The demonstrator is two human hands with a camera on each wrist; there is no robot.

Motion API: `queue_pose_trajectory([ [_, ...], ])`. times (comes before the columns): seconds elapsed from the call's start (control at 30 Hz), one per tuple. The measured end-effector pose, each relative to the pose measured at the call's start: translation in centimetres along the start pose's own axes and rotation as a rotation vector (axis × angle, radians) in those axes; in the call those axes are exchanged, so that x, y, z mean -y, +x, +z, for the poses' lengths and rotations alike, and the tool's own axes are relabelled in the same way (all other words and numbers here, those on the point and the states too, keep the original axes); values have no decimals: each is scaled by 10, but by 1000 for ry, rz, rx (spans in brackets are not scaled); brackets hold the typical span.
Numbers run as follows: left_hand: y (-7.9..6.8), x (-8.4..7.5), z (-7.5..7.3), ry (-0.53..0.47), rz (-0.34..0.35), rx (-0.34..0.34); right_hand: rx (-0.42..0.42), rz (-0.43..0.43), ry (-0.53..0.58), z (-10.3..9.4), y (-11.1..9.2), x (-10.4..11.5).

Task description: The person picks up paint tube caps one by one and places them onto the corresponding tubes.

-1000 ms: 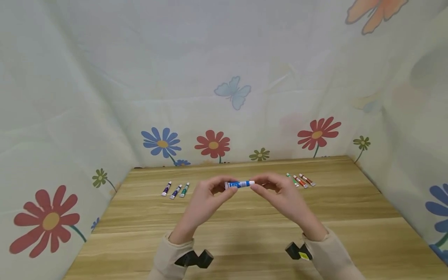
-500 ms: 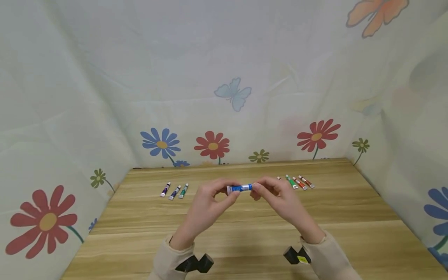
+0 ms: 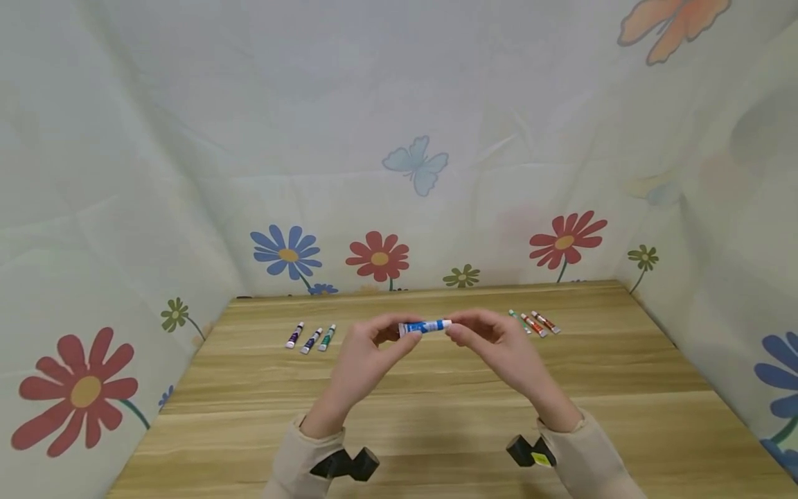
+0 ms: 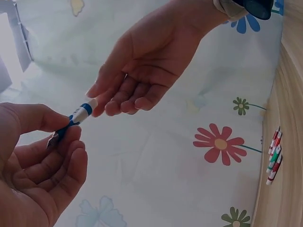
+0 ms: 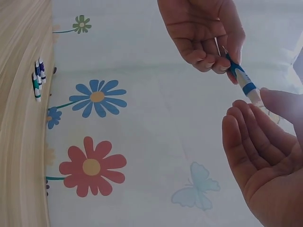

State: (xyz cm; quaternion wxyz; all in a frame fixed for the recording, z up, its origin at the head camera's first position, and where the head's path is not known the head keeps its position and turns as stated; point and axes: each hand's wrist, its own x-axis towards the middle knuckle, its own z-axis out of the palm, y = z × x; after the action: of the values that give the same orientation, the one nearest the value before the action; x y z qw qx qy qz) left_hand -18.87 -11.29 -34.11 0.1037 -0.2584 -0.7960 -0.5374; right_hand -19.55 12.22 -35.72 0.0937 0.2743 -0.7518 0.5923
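Observation:
A small blue paint tube (image 3: 425,326) with a white cap is held above the table, lying nearly level between both hands. My left hand (image 3: 368,353) pinches its flat crimped end between thumb and fingers. At the other end, the thumb and index fingertips of my right hand (image 3: 505,353) are on the white cap. In the left wrist view, the cap (image 4: 93,103) sits between those right fingertips, while the other right fingers are loosely bent. The right wrist view shows the blue tube (image 5: 241,75) from the other side, its cap end at the right thumb.
On the wooden table (image 3: 424,430), a purple tube (image 3: 295,335), a dark blue tube (image 3: 311,341) and a green tube (image 3: 327,337) lie left. Right lie a lighter green tube (image 3: 515,317), an orange-red tube (image 3: 533,324) and a brownish-red tube (image 3: 546,321). Flower-printed cloth (image 3: 312,138) surrounds the table.
Half a second ago my right fingers covered the cap; now they have drawn back and the white cap shows again. The tube has shifted slightly up and left, still in my left hand.

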Motion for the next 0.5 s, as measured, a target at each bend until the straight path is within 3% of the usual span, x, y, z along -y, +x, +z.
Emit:
queue_pose_trajectory([
  [0.23,1,4,-2,-34,-17,40,14,-34,-25,2,1,0],
  [0.5,1,9,4,123,151,18,12,-16,-60,3,2,-3],
])
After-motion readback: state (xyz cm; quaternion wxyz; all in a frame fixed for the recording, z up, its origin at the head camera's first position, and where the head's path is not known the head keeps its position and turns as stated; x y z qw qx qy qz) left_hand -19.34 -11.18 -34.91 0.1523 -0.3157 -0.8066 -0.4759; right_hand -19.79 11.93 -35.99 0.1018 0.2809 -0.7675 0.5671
